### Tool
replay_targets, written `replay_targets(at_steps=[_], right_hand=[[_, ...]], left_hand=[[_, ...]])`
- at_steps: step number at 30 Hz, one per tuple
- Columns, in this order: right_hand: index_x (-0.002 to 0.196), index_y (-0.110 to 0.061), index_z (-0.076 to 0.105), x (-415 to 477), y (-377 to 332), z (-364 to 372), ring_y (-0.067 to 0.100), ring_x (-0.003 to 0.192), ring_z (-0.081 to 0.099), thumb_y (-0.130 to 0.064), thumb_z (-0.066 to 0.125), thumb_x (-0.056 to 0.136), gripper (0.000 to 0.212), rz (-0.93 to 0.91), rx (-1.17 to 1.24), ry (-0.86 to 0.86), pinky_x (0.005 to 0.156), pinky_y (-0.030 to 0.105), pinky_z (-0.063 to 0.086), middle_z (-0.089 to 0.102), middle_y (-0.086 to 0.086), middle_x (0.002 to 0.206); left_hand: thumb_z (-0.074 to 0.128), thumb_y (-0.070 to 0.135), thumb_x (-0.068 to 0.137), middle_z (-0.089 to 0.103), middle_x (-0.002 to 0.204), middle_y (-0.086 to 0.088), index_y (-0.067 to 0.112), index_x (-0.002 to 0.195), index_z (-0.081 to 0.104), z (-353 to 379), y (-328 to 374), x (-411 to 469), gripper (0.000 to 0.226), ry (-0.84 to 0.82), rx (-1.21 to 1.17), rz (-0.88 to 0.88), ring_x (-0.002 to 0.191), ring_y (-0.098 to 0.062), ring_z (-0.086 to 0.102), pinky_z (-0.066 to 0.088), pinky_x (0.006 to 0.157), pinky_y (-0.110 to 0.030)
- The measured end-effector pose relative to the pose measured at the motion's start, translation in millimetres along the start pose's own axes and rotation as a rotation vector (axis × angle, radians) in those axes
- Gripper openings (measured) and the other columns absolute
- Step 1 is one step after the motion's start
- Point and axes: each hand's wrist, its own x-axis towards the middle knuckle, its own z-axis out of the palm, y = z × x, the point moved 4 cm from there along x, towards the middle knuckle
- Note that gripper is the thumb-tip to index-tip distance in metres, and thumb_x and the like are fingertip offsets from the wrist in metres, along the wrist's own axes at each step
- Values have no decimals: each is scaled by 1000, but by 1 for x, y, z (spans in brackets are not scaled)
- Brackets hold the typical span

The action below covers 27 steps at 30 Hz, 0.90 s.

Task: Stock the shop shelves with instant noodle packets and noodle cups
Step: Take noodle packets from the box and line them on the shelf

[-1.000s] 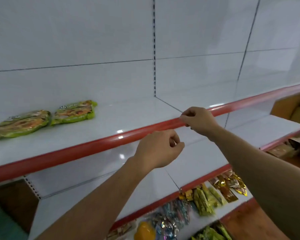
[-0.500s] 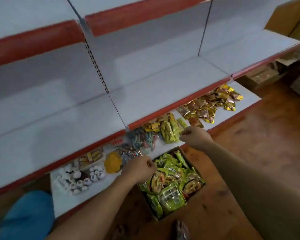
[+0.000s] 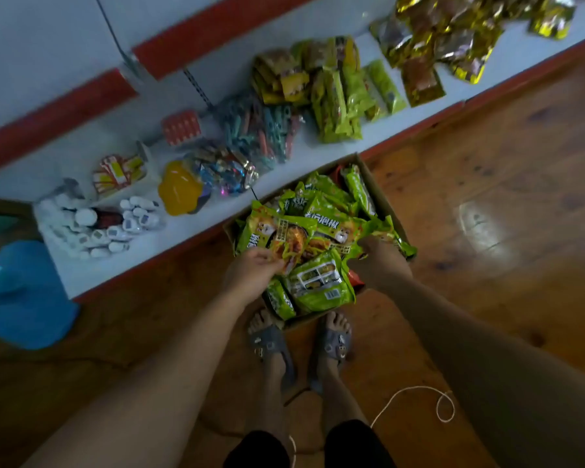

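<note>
Left hand (image 3: 250, 273) dropped floorward, grips packet (image 3: 284, 236).

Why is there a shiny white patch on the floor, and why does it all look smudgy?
Head view: the patch is light glaring off the glossy wooden floor; the noodle packets and shelf goods look softly blurred; the corners are dim.

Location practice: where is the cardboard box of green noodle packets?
The brown cardboard box sits mid head view on the wooden floor, between the white bottom shelf and the person's feet.
</note>
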Motion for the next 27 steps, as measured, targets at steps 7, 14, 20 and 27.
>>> replay_targets(at_steps=[7,14,20,27], right_hand=[[147,-12,35,79,17,54,34,119,54,-32,67,86,71,128,290,104,80,33,42,49,13,143],[142,-11,37,100,19,60,23,116,51,-29,77,82,74,274,672,286,96,31,43,47,4,131],[135,-13,47,101,9,56,20,98,52,-32,79,80,67,261,696,192,82,30,40,54,0,111],[125,-11,53,95,1,38,18,86,49,-31,78,82,54,177,631,173,71,27,35,52,0,102]], left_hand=[[77,28,82,32,154,-4,19,149,31,-2,-33,84,82,372,64,36,142,-24,29,28,114,-38],[81,34,76,53,138,-2,22,141,43,6,-49,121,76,254,54,6,123,-26,53,46,101,-49],[86,34,69,61,124,-1,23,125,54,-1,-47,117,66,226,27,12,111,-23,60,50,96,-46],[84,31,75,61,125,-1,20,126,58,-3,-47,102,58,189,-44,43,109,-21,62,52,92,-41]])
